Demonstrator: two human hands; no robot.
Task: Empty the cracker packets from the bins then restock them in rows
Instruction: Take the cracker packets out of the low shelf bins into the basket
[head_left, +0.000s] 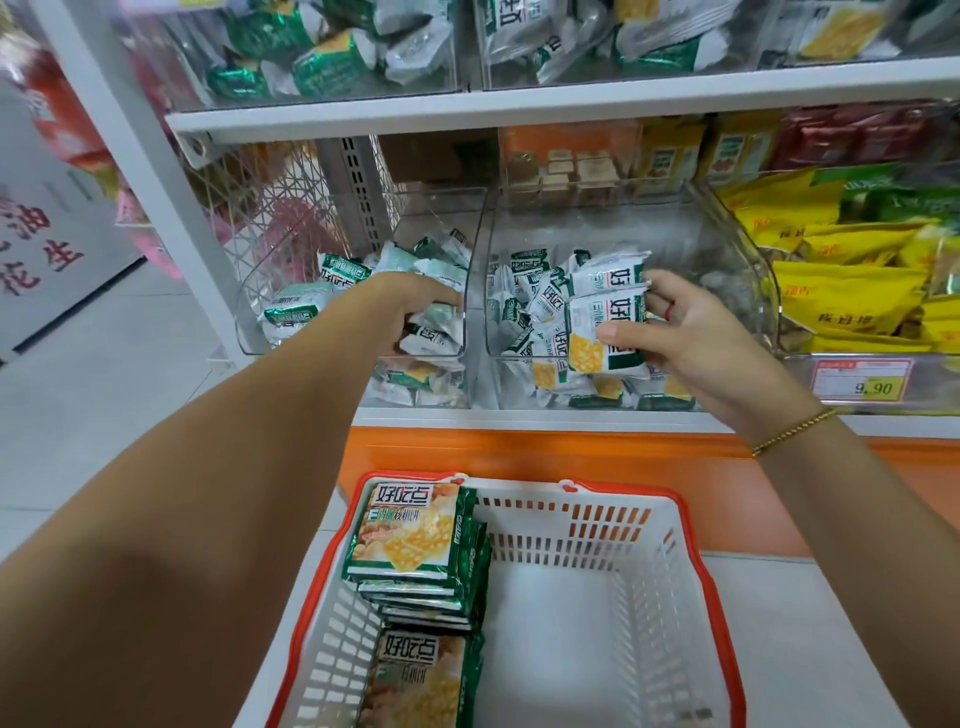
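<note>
Your left hand (415, 312) is down inside the left bin (249, 312), a clear box on the low shelf. Its fingers bend down among the loose packets (332, 275) that lie there. They touch the packets, but you cannot tell if they have hold of one.

Your right hand (691, 332) is at the right bin (727, 244), which stands just beside the left bin. This hand grips a small bunch of held packets (608, 312). Your thumb presses on the front, near the bottom, and your fingers curl round the far side. The held packets are white and green, with a picture of a yellow cracker. They are just above the heap (524, 301) of the same packets that lies in the right bin. A gold bracelet (795, 428) sits on your right wrist.

Below the shelf, a white basket (670, 551) with a red rim stands on the floor between your arms. A stack (410, 530) of cracker packets lies flat along its left side. One more packet (415, 680) lies closer to you, just beside the stack.

To the right of the right bin are yellow bags (841, 296). A price tag (862, 382) in front of them says 9.90. The upper shelf (571, 109) holds more clear boxes with green and white packets.
</note>
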